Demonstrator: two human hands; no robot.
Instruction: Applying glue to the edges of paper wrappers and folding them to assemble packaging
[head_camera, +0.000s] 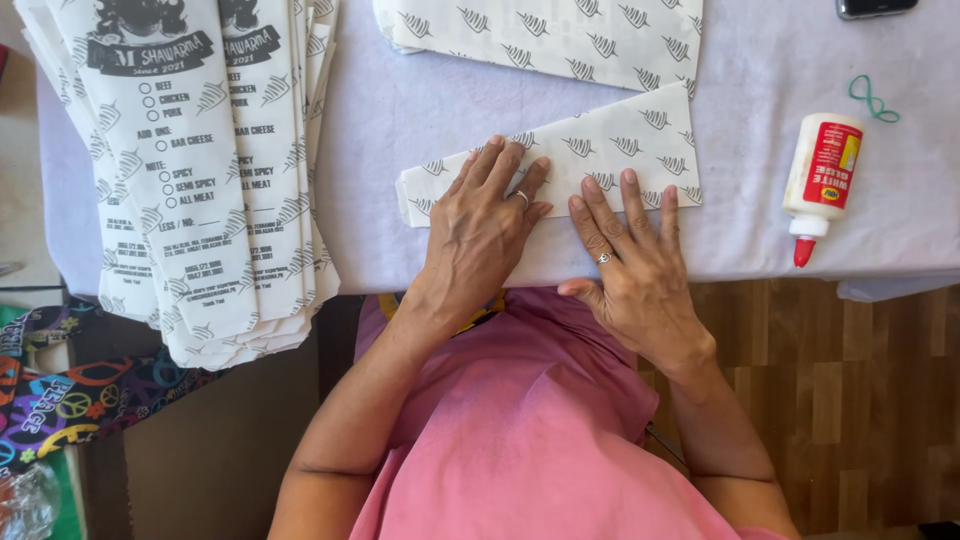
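Paper sheet (600, 160) under flat, spread left hand (480, 225) and right hand (635, 265), gripping nothing | glue bottle (820, 180) at 3 o'clock | paper stack (190, 170) at 9 o'clock

White glue bottle (821, 180), red label and tip, lies at my right; printed white paper sleeves (190, 170) stacked left.

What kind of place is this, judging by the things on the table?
Probably a home worktable for gluing food wrappers: a stack of printed white paper sleeves, a white glue bottle with red cap, and a lilac tablecloth.
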